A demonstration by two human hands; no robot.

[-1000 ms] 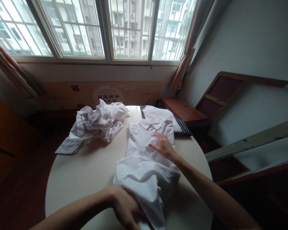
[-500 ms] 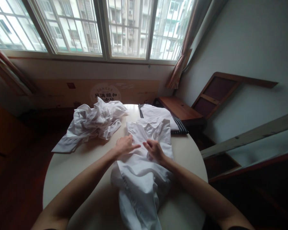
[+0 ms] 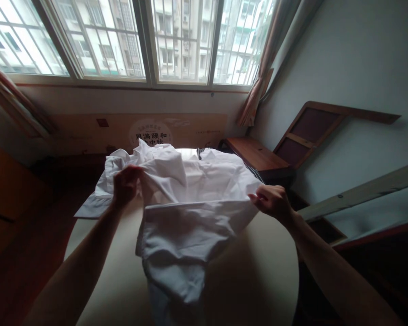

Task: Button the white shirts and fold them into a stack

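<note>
A white shirt-like garment [image 3: 187, 231] is stretched between my two hands above the round table [image 3: 258, 267]. My left hand [image 3: 126, 183] is closed on its upper left part, in front of the crumpled white pile. At the right edge of the cloth, my right hand [image 3: 272, 199] grips it in a fist. A straight fold runs across the middle of the garment, and its lower part hangs down in loose creases toward me. What kind of garment it is, I cannot tell for certain.
A heap of crumpled white clothes [image 3: 100, 194] lies at the table's left. Behind the held cloth, a folded white piece [image 3: 221, 156] rests on dark striped fabric [image 3: 255, 174]. A wooden bench [image 3: 258, 154] stands at the back right, below a barred window [image 3: 183, 40].
Both hands have taken hold of the garment and spread apart, left and right. The cloth has risen off the table and opened out wide between them.
</note>
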